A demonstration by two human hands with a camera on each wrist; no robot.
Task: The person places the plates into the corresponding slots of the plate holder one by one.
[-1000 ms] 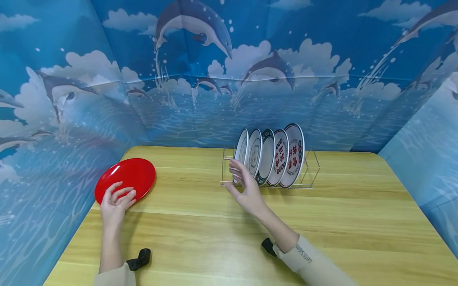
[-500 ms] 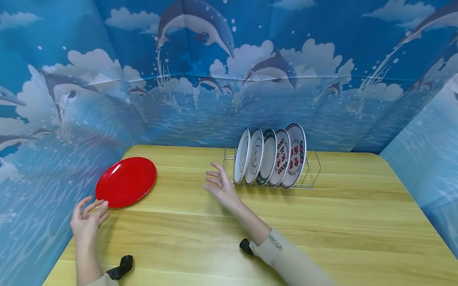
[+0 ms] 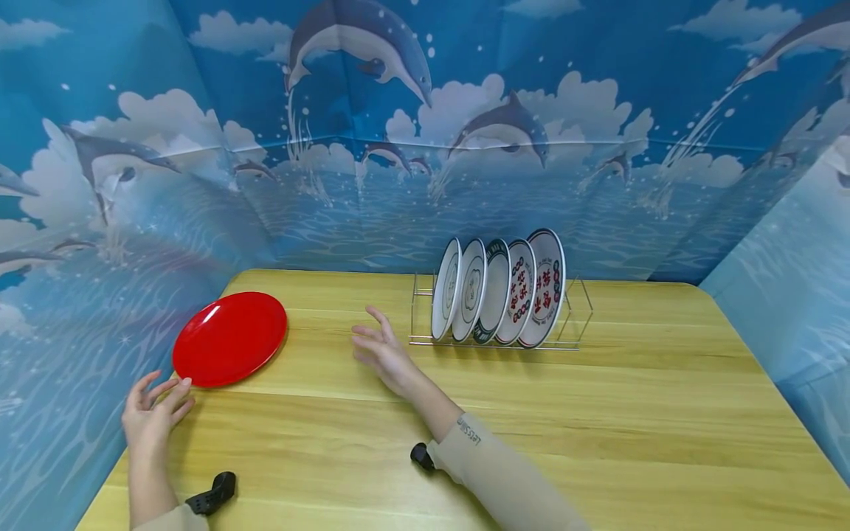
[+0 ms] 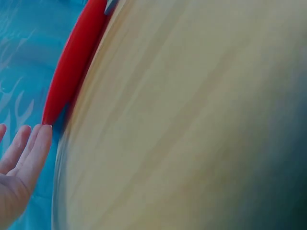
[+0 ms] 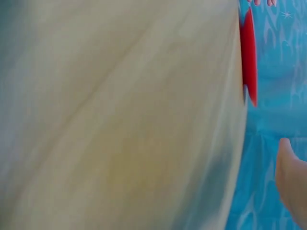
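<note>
A glossy red plate (image 3: 230, 339) sits on the left of the table, with a small dark thing under its edge in the wrist views. My left hand (image 3: 154, 409) is at the plate's near left edge, fingers loosely bent and holding nothing. In the left wrist view its fingertips come up to the rim of the plate (image 4: 74, 62); whether they touch it I cannot tell. Between the red plate and the wire rack (image 3: 564, 346), my right hand (image 3: 387, 355) hovers with extended fingers. Several patterned white plates, such as the leftmost plate (image 3: 447, 291), stand on edge in the rack.
The wooden table (image 3: 598, 435) runs back to a blue dolphin-print cloth (image 3: 372, 192), which also hangs at both sides. Bare wires of the rack extend right of the standing plates. A black wrist device (image 3: 214, 494) sits by the left cuff.
My right hand has moved left, away from the standing plates. My left hand has drawn back from over the red plate to its near left edge. The plates stay in place.
</note>
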